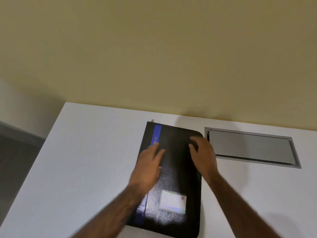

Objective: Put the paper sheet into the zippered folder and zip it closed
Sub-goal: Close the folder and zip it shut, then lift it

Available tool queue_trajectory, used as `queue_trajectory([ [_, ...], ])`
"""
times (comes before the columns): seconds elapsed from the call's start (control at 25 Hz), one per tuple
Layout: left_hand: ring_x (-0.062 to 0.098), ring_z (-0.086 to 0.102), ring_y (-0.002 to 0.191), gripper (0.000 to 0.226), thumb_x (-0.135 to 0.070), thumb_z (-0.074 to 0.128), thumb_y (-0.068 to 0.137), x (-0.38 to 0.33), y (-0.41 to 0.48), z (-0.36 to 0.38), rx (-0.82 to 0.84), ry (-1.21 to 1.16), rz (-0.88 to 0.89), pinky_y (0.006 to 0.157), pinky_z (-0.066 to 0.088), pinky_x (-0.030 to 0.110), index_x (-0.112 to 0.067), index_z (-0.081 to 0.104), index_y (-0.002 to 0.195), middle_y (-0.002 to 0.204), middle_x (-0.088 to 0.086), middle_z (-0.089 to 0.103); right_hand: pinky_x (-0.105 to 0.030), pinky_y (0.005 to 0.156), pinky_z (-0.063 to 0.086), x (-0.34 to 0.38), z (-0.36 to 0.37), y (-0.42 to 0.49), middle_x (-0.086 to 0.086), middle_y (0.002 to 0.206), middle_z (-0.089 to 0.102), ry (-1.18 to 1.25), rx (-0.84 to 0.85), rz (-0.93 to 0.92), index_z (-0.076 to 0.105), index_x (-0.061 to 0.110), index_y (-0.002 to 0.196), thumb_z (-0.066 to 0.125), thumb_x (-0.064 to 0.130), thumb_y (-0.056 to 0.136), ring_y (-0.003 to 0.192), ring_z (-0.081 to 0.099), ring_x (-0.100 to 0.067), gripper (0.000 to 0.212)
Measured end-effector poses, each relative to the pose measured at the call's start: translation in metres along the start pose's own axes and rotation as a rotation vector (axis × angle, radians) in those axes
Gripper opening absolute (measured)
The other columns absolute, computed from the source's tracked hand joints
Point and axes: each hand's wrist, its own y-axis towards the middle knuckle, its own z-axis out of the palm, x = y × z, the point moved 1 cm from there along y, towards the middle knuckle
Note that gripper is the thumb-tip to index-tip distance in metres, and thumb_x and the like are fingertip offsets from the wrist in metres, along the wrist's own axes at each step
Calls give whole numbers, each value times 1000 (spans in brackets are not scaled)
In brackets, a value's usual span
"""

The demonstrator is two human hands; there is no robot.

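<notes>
Black textured zippered folder with blue stripe lies closed, flat on white table. On cover, left hand flat, fingers straight, gripping nothing. At folder's right edge, right hand, fingers bent; blur hides whether grasping. Yellow-beige wall behind. Grey metal hatch recessed in table, right of folder. Pale label on cover's near end; zipper pull at far left corner.

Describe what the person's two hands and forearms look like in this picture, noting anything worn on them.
The left hand and the right hand are bare, with no gloves. The left forearm and right forearm are bare too, with no sleeves or cuffs in frame. No watch, bracelet or ring is visible, though motion blur on the fingers could hide a thin ring.
</notes>
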Motion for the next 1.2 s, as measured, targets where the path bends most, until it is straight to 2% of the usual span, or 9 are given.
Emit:
queue_trajectory([
  [0.08, 26, 49, 130, 65, -26, 70, 84, 27, -59, -4, -73, -68, -307, 110, 41, 37, -18, 45, 144, 147, 3, 44, -38, 101, 49, -35, -4, -63, -5, 127, 62, 25, -32, 209, 62, 19, 128, 60, 23, 96, 116, 61, -25, 32],
  [0.16, 23, 51, 121, 61, -34, 68, 87, 32, -94, -5, -42, -168, -506, 100, 45, 37, -24, 42, 142, 136, -1, 48, -38, 99, 53, -52, 6, -113, -6, 122, 65, 51, 64, 330, 63, 20, 125, 59, 22, 94, 109, 64, -25, 31],
  [0.28, 24, 51, 113, 52, -40, 65, 90, 21, -97, 1, 33, -205, -591, 92, 48, 40, -28, 46, 137, 122, 0, 55, -41, 90, 59, -58, 19, -147, 0, 109, 68, 140, 162, 357, 64, 24, 118, 60, 22, 87, 96, 68, -22, 31],
  [0.4, 30, 57, 103, 29, -29, 64, 93, 17, -75, -2, 0, -292, -648, 87, 50, 44, -20, 58, 119, 106, 7, 62, -43, 84, 60, -56, 17, -141, 3, 93, 71, 295, 89, 451, 67, 22, 100, 61, 19, 85, 84, 69, -19, 16],
  [0.56, 38, 68, 96, 24, -17, 63, 95, 14, -51, 0, -102, -381, -827, 90, 53, 46, -5, 71, 115, 107, 18, 73, -39, 83, 62, -63, 17, -124, -2, 94, 74, 355, 123, 551, 72, 14, 95, 60, 16, 91, 82, 69, -20, 12],
  [0.72, 30, 66, 81, 17, -14, 63, 96, 2, -40, -4, -270, -532, -846, 79, 55, 42, 0, 71, 102, 95, 14, 73, -33, 82, 61, -70, 9, -114, -3, 100, 71, 345, 109, 533, 66, 14, 101, 62, 12, 92, 87, 68, -20, 10],
  [0.8, 32, 67, 81, 15, -12, 62, 96, -5, -32, -7, -306, -562, -823, 77, 55, 42, 0, 71, 98, 91, 14, 72, -34, 80, 60, -71, 1, -106, -4, 99, 69, 338, 87, 511, 63, 14, 98, 62, 7, 89, 87, 66, -20, 12],
  [0.96, 37, 67, 92, 18, -9, 57, 96, -7, -12, -9, -203, -577, -824, 86, 54, 49, -1, 67, 108, 101, 17, 70, -44, 83, 61, -70, -13, -90, -2, 93, 67, 312, 49, 494, 59, 15, 94, 60, 1, 82, 87, 66, -23, 18],
  [1.2, 34, 69, 92, 18, -7, 54, 96, 2, 1, -8, -76, -552, -838, 87, 57, 50, -3, 66, 109, 103, 16, 71, -41, 74, 61, -67, -21, -65, 0, 82, 65, 235, 41, 432, 59, 15, 83, 60, 2, 81, 79, 65, -22, 13],
])
